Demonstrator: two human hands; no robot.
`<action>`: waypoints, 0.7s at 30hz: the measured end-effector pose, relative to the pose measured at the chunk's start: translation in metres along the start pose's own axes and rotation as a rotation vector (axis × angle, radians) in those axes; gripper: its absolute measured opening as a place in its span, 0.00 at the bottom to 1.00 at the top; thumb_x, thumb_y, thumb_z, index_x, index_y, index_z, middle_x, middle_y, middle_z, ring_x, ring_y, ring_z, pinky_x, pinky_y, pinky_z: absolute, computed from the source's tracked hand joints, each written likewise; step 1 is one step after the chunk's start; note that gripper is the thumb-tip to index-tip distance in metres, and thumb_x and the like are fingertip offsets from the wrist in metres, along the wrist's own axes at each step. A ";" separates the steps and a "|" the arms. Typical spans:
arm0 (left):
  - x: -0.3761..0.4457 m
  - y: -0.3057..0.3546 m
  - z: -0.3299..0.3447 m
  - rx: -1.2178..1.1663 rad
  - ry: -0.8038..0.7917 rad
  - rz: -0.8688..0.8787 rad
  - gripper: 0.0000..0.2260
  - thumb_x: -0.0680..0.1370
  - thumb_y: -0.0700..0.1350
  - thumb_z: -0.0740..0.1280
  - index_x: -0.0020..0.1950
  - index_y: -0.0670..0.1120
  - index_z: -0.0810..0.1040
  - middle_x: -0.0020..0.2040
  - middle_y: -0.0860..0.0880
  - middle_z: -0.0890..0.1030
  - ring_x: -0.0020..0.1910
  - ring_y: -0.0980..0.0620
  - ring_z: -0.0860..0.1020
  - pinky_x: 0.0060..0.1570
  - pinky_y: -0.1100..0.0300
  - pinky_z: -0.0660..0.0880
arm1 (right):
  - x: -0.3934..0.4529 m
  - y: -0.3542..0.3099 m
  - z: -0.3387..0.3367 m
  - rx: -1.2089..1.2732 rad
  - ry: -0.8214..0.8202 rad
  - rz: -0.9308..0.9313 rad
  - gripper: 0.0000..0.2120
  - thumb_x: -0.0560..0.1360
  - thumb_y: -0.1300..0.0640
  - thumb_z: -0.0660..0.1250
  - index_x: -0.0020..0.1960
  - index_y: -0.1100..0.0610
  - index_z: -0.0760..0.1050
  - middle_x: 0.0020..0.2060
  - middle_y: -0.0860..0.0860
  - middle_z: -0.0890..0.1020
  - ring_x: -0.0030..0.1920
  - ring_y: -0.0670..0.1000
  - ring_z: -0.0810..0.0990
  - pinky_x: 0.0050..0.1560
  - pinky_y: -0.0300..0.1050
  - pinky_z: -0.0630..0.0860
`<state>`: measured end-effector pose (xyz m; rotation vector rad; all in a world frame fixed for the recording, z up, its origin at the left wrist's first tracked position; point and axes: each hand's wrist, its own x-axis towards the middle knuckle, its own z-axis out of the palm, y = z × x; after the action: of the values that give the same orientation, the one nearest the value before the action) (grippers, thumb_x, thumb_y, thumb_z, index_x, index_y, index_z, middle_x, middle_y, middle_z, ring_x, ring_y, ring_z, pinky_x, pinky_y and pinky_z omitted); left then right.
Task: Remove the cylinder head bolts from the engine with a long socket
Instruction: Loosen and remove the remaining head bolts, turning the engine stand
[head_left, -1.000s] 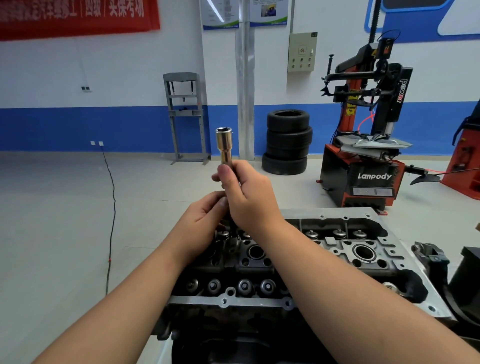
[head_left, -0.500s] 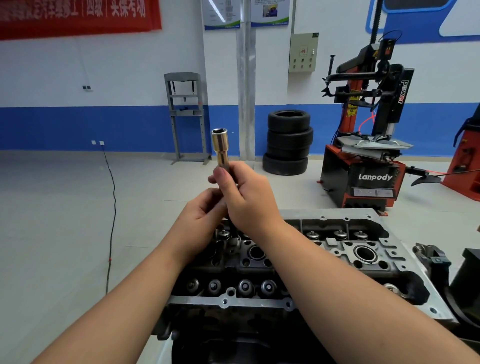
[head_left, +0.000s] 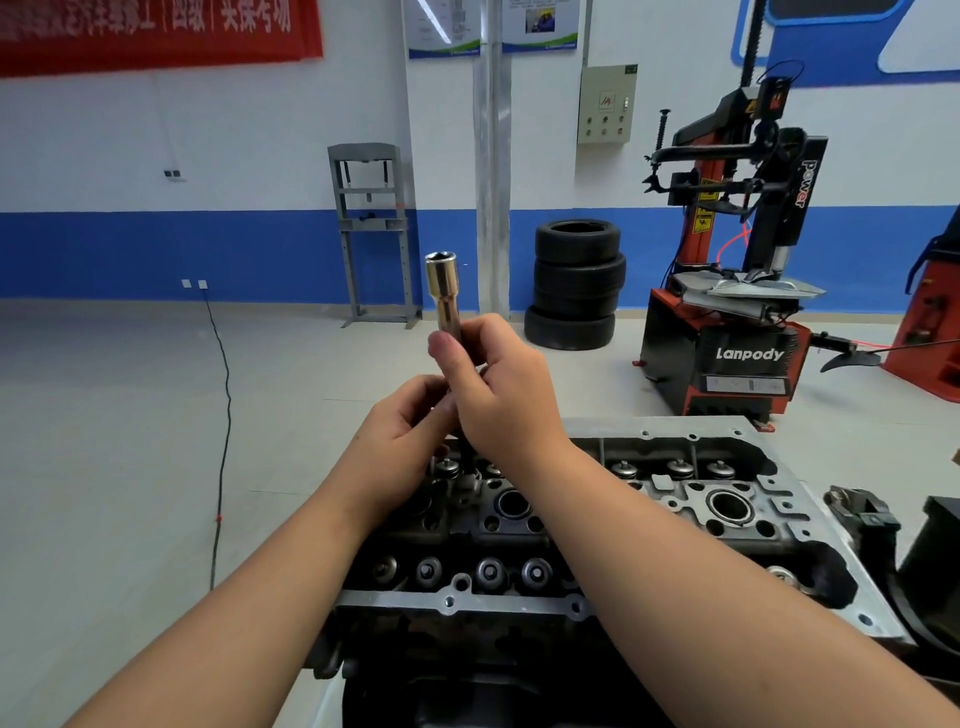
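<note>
Brass-coloured and shiny, the long socket (head_left: 443, 293) stands nearly upright in the head view, its open end on top, raised above the far left part of the engine (head_left: 675, 525). The right hand (head_left: 501, 389) grips its lower part, thumb and fingers curled round the shaft. The left hand (head_left: 402, 441) sits just below and to the left, its fingers curled in against the bottom of the tool; what exactly they pinch is hidden behind the right hand. Both forearms reach in from the bottom edge and cross over the engine, whose open top shows rows of round valve parts and dark bores inside a pale metal rim. Which of the small fittings there are the head bolts I cannot tell.

Behind, on the pale floor, a stack of black tyres (head_left: 576, 283) stands against the blue-and-white wall, with a red and black tyre machine (head_left: 737, 291) to its right and a grey press frame (head_left: 374, 228) to its left. A black cable (head_left: 224, 415) runs across the floor on the left
</note>
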<state>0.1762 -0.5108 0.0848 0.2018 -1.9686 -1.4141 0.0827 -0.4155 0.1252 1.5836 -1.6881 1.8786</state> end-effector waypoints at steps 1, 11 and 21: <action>0.000 0.000 0.001 -0.016 -0.017 -0.008 0.13 0.80 0.61 0.64 0.59 0.59 0.82 0.54 0.50 0.87 0.53 0.50 0.85 0.54 0.48 0.80 | 0.000 0.000 0.000 -0.001 -0.010 0.010 0.04 0.82 0.52 0.65 0.51 0.52 0.76 0.41 0.47 0.82 0.43 0.43 0.80 0.42 0.36 0.76; -0.001 0.000 0.000 0.033 -0.003 -0.002 0.13 0.76 0.57 0.73 0.58 0.56 0.81 0.49 0.49 0.87 0.48 0.52 0.86 0.45 0.59 0.81 | 0.000 -0.001 0.000 -0.012 0.011 -0.038 0.06 0.79 0.50 0.69 0.49 0.51 0.73 0.36 0.43 0.77 0.39 0.43 0.76 0.40 0.35 0.74; 0.000 -0.001 0.001 0.054 -0.031 -0.015 0.08 0.85 0.50 0.64 0.60 0.50 0.81 0.50 0.50 0.87 0.49 0.53 0.85 0.46 0.61 0.79 | 0.001 0.000 0.001 0.005 -0.035 0.046 0.09 0.82 0.46 0.61 0.52 0.50 0.76 0.41 0.45 0.82 0.41 0.43 0.80 0.44 0.42 0.78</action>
<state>0.1752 -0.5110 0.0838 0.2203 -2.0362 -1.3826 0.0830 -0.4169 0.1261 1.6019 -1.7506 1.8883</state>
